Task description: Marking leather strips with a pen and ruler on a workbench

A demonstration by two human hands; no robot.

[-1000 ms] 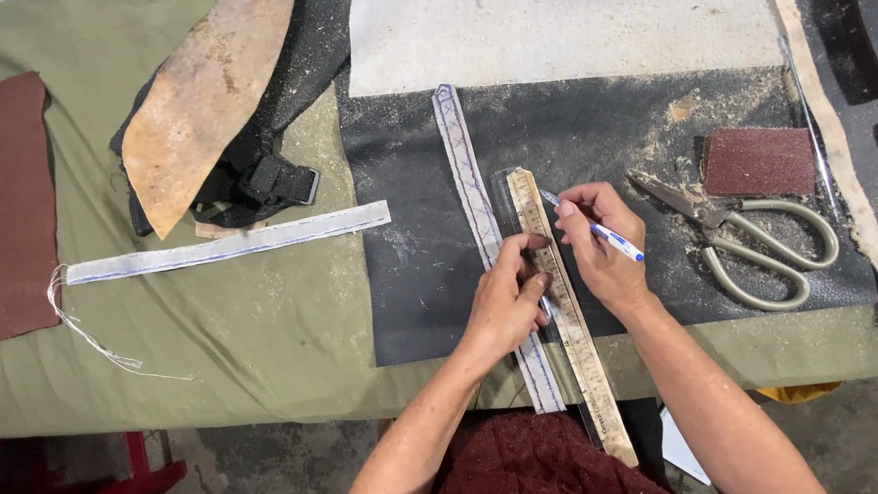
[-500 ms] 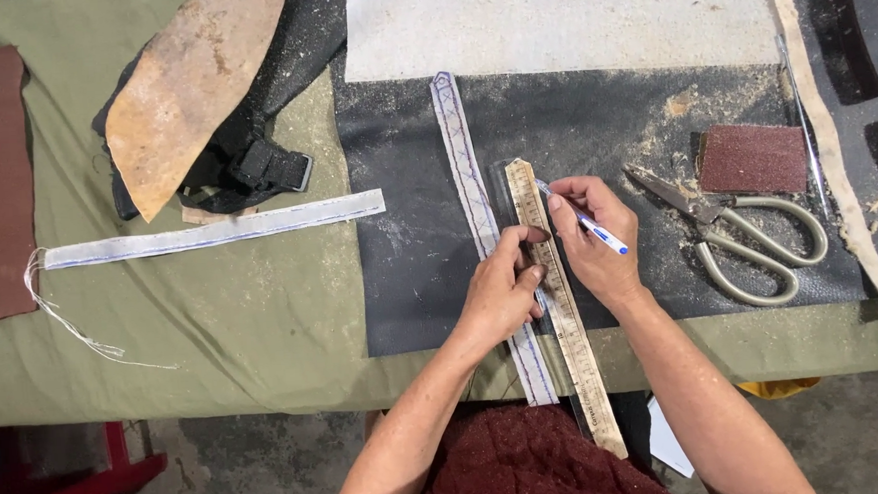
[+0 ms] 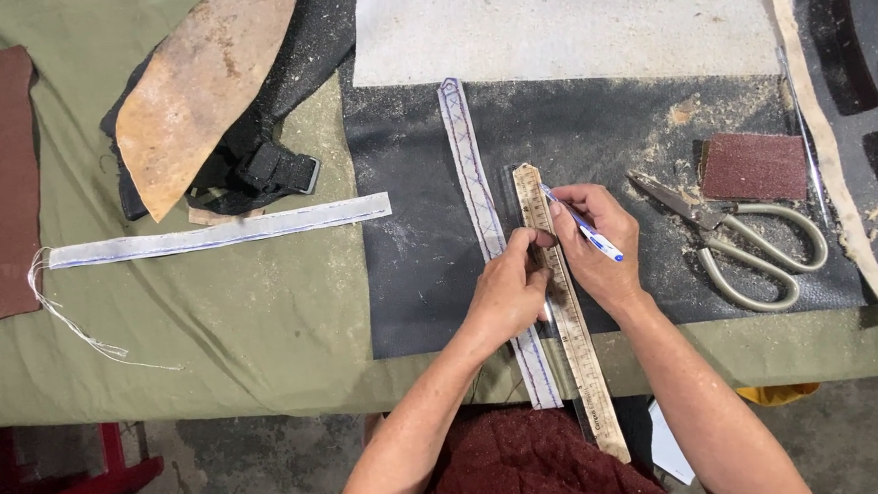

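A long wooden ruler lies on a dark leather sheet, running toward me over the table edge. My left hand presses its fingertips down on the ruler near its upper part. My right hand holds a blue and white pen with its tip at the ruler's right edge. Just left of the ruler lies a white stitched strap, parallel to it and partly under my left hand.
Scissors and a brown sandpaper block lie right of my hands. A second white strap, tan leather piece and black buckle strap sit left on green cloth. A white sheet lies behind.
My hands stay on the ruler with only slight shifts; the pen tip has moved a little along the ruler's edge. The view has shifted slightly.
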